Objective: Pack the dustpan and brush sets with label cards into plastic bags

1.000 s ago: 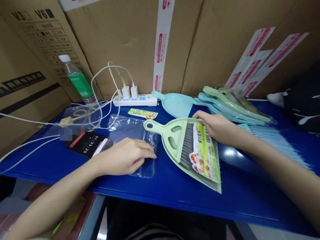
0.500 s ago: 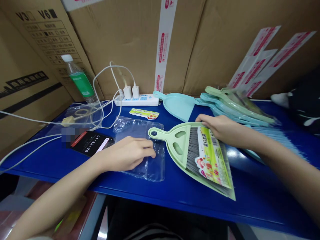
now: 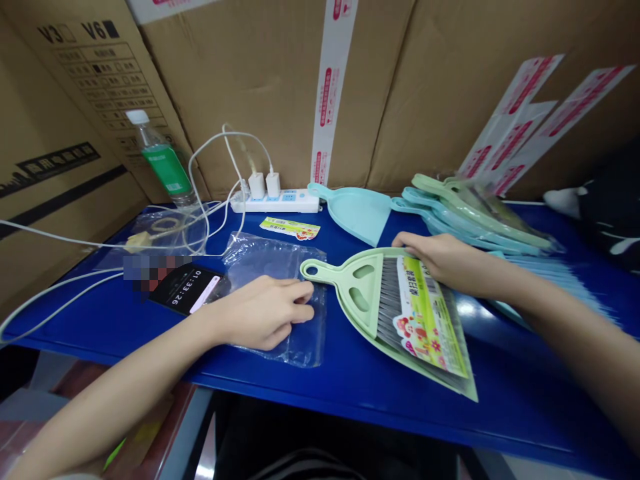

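Note:
My left hand (image 3: pixel 265 313) lies over a clear plastic bag (image 3: pixel 305 347) on the blue table, its fingers curled and closed on the film. To the right is a light green dustpan (image 3: pixel 343 283) with a matching hand brush (image 3: pixel 389 287) nested in it, grey bristles showing. A yellow-green printed card (image 3: pixel 430 320) covers part of the bristles. My right hand (image 3: pixel 433 260) grips the dustpan's far edge near the card; some of its fingers are hidden. The dustpan handle points left, close to my left fingertips but apart from them.
Behind are a light blue dustpan (image 3: pixel 360 212), a stack of wrapped dustpan sets (image 3: pixel 480 213) and blue bristles (image 3: pixel 565 280) under my right forearm. A loose card (image 3: pixel 290 228), power strip (image 3: pixel 300 200), white cables, bottle (image 3: pixel 167 170) and phone (image 3: pixel 187 287) stand left. Cardboard boxes (image 3: pixel 270 80) wall the back.
My left hand and the plastic bag have shifted slightly left relative to the table, the left fingers curling more. My right hand stays on the dustpan's edge; the view has moved slightly.

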The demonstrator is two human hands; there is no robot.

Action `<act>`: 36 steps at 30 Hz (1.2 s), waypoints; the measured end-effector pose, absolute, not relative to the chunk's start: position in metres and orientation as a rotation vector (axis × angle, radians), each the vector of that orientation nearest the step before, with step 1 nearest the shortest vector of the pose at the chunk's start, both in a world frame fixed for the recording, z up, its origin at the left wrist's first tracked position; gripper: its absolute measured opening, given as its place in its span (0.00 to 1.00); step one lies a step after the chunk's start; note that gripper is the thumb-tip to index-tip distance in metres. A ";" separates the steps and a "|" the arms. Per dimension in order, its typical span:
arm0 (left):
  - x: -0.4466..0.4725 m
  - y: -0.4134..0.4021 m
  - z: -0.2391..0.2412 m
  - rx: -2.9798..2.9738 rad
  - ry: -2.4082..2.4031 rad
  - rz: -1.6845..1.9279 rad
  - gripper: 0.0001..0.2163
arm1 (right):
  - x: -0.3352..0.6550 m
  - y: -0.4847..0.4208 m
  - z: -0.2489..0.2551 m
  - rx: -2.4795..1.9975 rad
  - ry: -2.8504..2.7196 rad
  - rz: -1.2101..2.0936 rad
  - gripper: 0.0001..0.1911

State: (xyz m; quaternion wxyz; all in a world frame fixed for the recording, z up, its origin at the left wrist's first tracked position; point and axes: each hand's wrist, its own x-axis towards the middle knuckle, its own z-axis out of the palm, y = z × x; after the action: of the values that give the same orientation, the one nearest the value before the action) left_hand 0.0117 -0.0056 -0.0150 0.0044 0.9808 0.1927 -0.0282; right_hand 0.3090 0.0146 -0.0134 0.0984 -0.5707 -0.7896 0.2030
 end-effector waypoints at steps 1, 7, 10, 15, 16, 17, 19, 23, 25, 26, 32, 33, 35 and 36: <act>0.012 -0.005 -0.015 3.076 0.598 -0.092 0.08 | 0.310 0.015 -0.014 -1.705 -2.330 0.592 0.12; 0.011 -0.005 -0.013 3.057 0.647 -0.128 0.07 | 0.313 0.016 -0.019 -1.710 -2.328 0.566 0.13; 0.011 -0.005 -0.013 3.067 0.683 -0.113 0.07 | 0.313 0.014 -0.018 -1.712 -2.328 0.568 0.13; 0.012 -0.006 -0.014 3.112 0.681 -0.023 0.09 | 0.314 0.013 -0.017 -1.672 -2.338 0.524 0.11; 0.012 -0.006 -0.015 3.124 0.665 -0.007 0.09 | 0.314 0.013 -0.016 -1.661 -2.334 0.529 0.10; 0.012 -0.007 -0.015 3.142 0.649 0.010 0.09 | 0.314 0.013 -0.016 -1.650 -2.329 0.532 0.10; 0.012 -0.007 -0.017 3.189 0.614 0.046 0.09 | 0.314 0.013 -0.015 -1.636 -2.320 0.522 0.10; 0.013 -0.006 -0.021 3.267 0.532 0.132 0.08 | 0.313 0.013 -0.018 -1.639 -2.308 0.480 0.10; 0.013 -0.006 -0.022 3.291 0.509 0.167 0.08 | 0.314 0.014 -0.020 -1.614 -2.308 0.483 0.10; 0.014 -0.007 -0.023 3.303 0.502 0.182 0.09 | 0.315 0.015 -0.022 -1.601 -2.306 0.483 0.10; 0.016 -0.011 -0.024 3.357 0.470 0.271 0.11 | 0.314 0.018 -0.027 -1.653 -2.211 0.367 0.09; 0.016 -0.012 -0.024 3.356 0.468 0.286 0.11 | 0.312 0.017 -0.026 -1.648 -2.201 0.364 0.09; 0.016 -0.012 -0.025 3.355 0.464 0.310 0.11 | 0.307 0.014 -0.022 -1.623 -2.209 0.413 0.08; 0.016 -0.012 -0.026 3.355 0.460 0.317 0.10 | 0.304 0.011 -0.020 -1.609 -2.220 0.452 0.08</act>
State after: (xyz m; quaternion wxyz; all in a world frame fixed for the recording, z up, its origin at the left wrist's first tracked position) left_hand 0.0161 -0.0115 -0.0256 -0.1293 0.9781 0.1343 0.0925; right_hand 0.3039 0.0114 -0.0204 0.1803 -0.5696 -0.7858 0.1599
